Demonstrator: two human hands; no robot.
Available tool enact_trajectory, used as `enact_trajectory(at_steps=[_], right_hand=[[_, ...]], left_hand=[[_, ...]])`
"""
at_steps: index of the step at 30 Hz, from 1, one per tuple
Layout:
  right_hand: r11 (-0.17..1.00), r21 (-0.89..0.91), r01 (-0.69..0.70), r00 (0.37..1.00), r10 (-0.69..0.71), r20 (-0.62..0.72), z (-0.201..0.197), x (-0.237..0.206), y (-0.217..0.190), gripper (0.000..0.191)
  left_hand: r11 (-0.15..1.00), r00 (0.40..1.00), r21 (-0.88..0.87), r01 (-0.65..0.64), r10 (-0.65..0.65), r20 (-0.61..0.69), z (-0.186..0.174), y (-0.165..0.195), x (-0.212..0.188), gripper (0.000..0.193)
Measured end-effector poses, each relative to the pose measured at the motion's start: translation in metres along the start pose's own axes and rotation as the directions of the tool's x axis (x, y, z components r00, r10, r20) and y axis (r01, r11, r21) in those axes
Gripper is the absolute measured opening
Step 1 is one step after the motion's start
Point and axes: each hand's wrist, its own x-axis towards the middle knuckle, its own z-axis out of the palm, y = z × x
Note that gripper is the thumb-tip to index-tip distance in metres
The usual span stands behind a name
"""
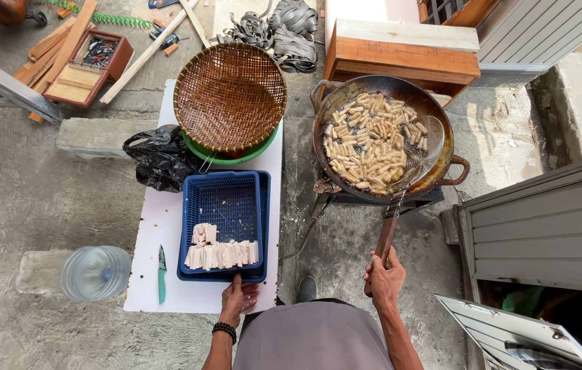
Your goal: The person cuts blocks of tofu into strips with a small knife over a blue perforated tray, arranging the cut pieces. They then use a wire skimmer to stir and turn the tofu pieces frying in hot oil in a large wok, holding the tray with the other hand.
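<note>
The wok point(441, 133) sits on a burner on the concrete floor, full of pale sticks point(369, 140) frying in oil. The right hand point(385, 274), below the wok, is closed around the long handle of a wire skimmer point(419, 154) whose mesh head rests in the oil at the wok's right side. Left of the wok, on a white board point(150, 274), a blue basket point(226, 205) holds a row of uncooked sticks point(221, 252); the left hand point(237, 298) grips its near rim. By my judgement one large batch is mid-fry and a smaller one waits. Behind the basket, left of the wok, a woven tray point(229, 96) lies empty.
</note>
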Motion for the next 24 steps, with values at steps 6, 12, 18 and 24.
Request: enact_trajectory(at_steps=[6, 12, 18, 24], right_hand=[[0.950, -0.261, 0.173, 0.983, -0.182, -0.008, -0.007, -0.018, 0.004, 0.054], [0.805, -0.523, 0.281, 0.948, -0.319, 0.019, -0.021, -0.027, 0.000, 0.060], [0.719, -0.642, 0.267, 0.918, -0.392, -0.056, -0.029, -0.007, -0.022, 0.059], [0.622, -0.723, 0.302, 0.853, -0.514, -0.086, -0.046, 0.058, -0.041, 0.056]], left_hand=[[1.000, 1.000, 0.015, -0.013, 0.012, 0.011, -0.001, 0.000, 0.000, 0.076], [1.000, 1.000, 0.001, -0.001, 0.001, -0.010, 0.000, -0.001, 0.001, 0.071], [1.000, 1.000, -0.020, -0.017, 0.017, 0.009, -0.002, -0.004, 0.002, 0.070], [1.000, 1.000, 0.023, -0.010, 0.010, -0.013, -0.001, -0.003, 0.004, 0.069]])
